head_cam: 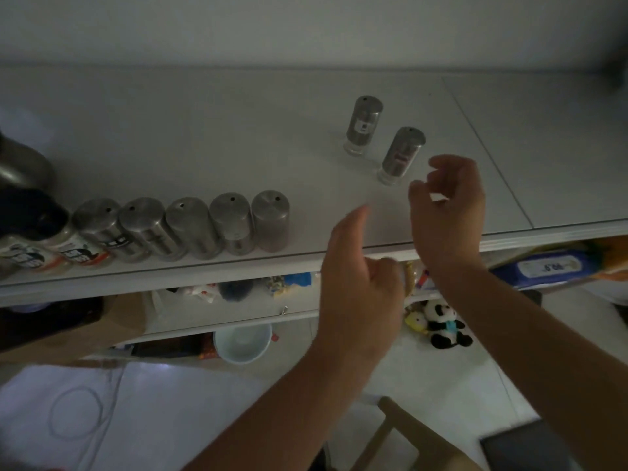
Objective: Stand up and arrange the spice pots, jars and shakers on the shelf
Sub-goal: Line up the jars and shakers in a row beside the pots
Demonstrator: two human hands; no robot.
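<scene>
Several steel shakers stand upright in a row [190,227] along the front of the white shelf top [204,130]. At the row's left end are two glass jars with printed labels [80,254]. Further back on the right, two more steel shakers stand apart from the row, one behind [363,124] and one nearer [402,155]. My right hand [447,205] hovers just right of the nearer shaker, fingers curled loosely and apart, holding nothing. Over the shelf's front edge, my left hand [360,280] is empty, with loosely bent fingers.
A dark metal pot [20,164] sits at the far left of the shelf. Lower shelves hold packets and a blue wipes pack [547,266]. Below are a white bowl [243,341], a panda toy [443,322], a cardboard box and a wooden chair [407,433].
</scene>
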